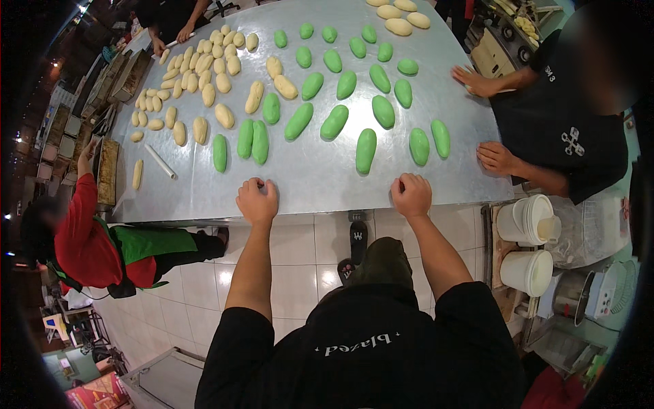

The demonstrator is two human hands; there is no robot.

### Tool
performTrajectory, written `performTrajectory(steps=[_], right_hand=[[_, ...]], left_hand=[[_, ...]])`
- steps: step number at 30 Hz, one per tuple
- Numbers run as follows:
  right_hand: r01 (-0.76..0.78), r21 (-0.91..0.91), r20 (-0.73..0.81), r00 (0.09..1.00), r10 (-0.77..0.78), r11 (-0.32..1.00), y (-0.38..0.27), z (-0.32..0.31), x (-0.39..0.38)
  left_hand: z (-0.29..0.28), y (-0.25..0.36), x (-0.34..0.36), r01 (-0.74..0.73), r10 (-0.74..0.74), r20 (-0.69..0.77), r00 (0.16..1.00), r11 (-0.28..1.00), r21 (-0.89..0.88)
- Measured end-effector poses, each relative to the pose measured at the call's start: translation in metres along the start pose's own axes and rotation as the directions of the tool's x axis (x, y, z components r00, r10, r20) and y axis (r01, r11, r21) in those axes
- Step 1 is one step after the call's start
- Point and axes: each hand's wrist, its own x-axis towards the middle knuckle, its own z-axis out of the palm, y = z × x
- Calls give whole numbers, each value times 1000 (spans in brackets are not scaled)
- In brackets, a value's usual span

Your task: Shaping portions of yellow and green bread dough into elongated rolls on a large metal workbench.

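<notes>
My left hand (257, 202) lies curled at the near edge of the metal table (313, 185), its fingers closed with nothing seen in them. Further right, my right hand (412, 195) rests at the same edge, also curled, and no object shows in it. Beyond my left hand two green dough pieces (259, 142) lie side by side, touching. Nearest to my right hand are an oblong green dough piece (366, 151) and another green dough piece (419, 146). Several more green ones spread toward the far side. Cream dough pieces (224, 116) cluster on the left half.
A white rolling pin (160, 161) lies at the table's left. At the right edge a co-worker's hands (497, 158) touch the table; another person's hand (185, 32) is at the far left. A person in red (85, 235) stands left. White buckets (528, 273) stand on a rack at right.
</notes>
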Motion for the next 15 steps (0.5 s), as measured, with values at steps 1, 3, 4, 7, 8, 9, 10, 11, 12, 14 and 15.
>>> performTrajectory(steps=[1, 3, 4, 7, 8, 9, 10, 11, 12, 14, 15], right_hand=[[3, 4, -2, 1000, -3, 1000, 0, 1, 0], [5, 2, -3, 1000, -5, 1000, 1, 1, -1], [9, -1, -5, 1000, -9, 1000, 0, 1, 0], [21, 22, -12, 1000, -21, 1000, -1, -2, 0], [22, 24, -12, 1000, -21, 999, 0, -2, 0], [22, 23, -14, 1000, -21, 999, 0, -2, 0], [22, 23, -18, 1000, -22, 999, 0, -2, 0], [24, 25, -18, 1000, -23, 999, -1, -2, 0], [32, 21, -21, 999, -31, 999, -1, -2, 1], [41, 19, -21, 999, -40, 999, -1, -2, 1], [37, 14, -8, 999, -37, 999, -1, -2, 1]], left_hand=[[-1, 0, 0, -15, 15, -17, 1000, 1000, -8], [0, -1, -1, -4, 4, -10, 1000, 1000, -4], [1, -2, -2, 7, -7, -3, 1000, 1000, -1], [3, -3, -2, 7, -7, -3, 1000, 1000, 14], [3, -3, -2, 8, -8, -3, 1000, 1000, 16], [4, -2, -2, 10, -10, -1, 1000, 1000, 11], [3, -1, -1, 11, -11, -1, 1000, 1000, 5], [3, -2, -1, 12, -12, -2, 1000, 1000, 7], [2, -2, -1, 12, -12, -2, 1000, 1000, 10], [2, -3, -1, 15, -15, -1, 1000, 1000, 15], [2, -3, -1, 9, -9, -6, 1000, 1000, 8]])
